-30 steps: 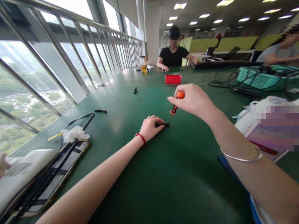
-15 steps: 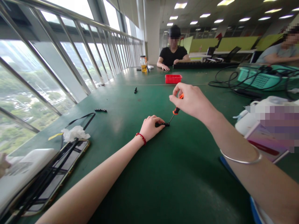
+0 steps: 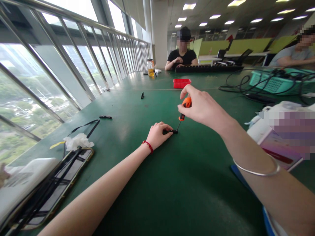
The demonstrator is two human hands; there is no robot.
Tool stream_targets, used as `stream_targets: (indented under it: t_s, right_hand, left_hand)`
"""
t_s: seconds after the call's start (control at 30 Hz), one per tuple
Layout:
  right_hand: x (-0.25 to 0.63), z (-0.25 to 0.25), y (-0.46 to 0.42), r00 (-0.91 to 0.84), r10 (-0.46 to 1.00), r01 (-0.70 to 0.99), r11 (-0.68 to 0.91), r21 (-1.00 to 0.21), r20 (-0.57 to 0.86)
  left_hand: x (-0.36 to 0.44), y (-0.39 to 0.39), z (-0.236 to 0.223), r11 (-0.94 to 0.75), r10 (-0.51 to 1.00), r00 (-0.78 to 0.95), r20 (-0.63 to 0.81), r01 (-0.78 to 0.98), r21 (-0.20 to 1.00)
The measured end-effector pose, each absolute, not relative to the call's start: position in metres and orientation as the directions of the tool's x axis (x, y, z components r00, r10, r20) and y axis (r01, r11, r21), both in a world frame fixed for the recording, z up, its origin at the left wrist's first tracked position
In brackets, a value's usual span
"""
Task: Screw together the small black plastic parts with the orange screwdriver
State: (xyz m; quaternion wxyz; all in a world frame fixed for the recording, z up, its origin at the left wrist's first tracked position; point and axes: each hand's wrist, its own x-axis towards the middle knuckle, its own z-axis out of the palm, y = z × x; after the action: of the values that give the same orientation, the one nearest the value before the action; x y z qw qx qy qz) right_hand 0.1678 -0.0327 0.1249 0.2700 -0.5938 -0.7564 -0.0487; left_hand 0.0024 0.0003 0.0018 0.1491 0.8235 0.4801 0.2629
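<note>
Two bare hands work near the middle of the long green table. The left hand presses a small flat black part down on the table, fingers closed over its left end. The right hand grips the orange handle of a small screwdriver, held tilted, with its thin tip touching the right end of the part. Far behind stands a small red plastic tray.

Screwdriver — steeper, handle re-gripped
</note>
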Motion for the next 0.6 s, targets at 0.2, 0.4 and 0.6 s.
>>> stream_targets:
  t_s: [0.2, 0.4, 0.6]
  right_hand:
    - [0.1715, 0.1231, -0.0272, -0.074, 0.885, 0.939, 0.218, -0.267, 0.460]
    - [0.1717, 0.1243, -0.0286, -0.074, 0.884, 0.941, 0.216, -0.261, 0.463]
    - [0.1709, 0.1247, -0.0292, -0.050, 0.882, 0.950, 0.187, -0.251, 0.468]
  left_hand:
    - [0.0023, 0.0001, 0.0014, -0.495, 0.869, 0.398, 0.295, 0.711, 0.499]
    - [0.0029, 0.0000, 0.0016, -0.491, 0.871, 0.395, 0.292, 0.720, 0.489]
    - [0.0032, 0.0000, 0.0016, -0.489, 0.872, 0.396, 0.288, 0.721, 0.490]
